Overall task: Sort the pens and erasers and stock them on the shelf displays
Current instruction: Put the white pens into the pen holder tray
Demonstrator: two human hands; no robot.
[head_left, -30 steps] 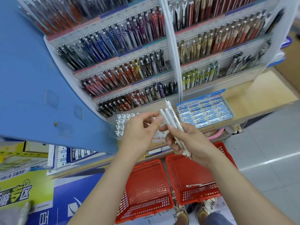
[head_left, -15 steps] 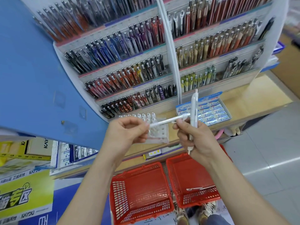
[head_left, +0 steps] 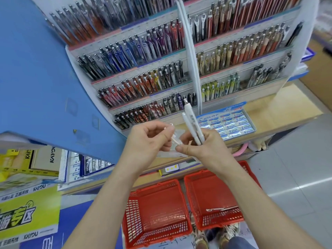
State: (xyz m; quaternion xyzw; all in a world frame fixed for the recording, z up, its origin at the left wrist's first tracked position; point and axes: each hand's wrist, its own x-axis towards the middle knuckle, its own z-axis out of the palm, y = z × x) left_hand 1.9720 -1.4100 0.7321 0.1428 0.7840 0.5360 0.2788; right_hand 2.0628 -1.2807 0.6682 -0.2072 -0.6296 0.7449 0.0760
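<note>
Head view, looking down at a stationery shelf [head_left: 280,112]. The right hand [head_left: 203,148] grips a small bundle of white pens [head_left: 191,123], ends pointing up, in front of the tiered pen display [head_left: 193,69]. The left hand [head_left: 149,139], fingers curled, pinches a loose pen [head_left: 173,140] held between both hands; its far end is hidden. An eraser box [head_left: 228,123] sits just to the right. Red baskets [head_left: 154,200] stand on the floor below. The step appears to be gathering matching pens. Next, the bundle needs a matching slot in the display.
</note>
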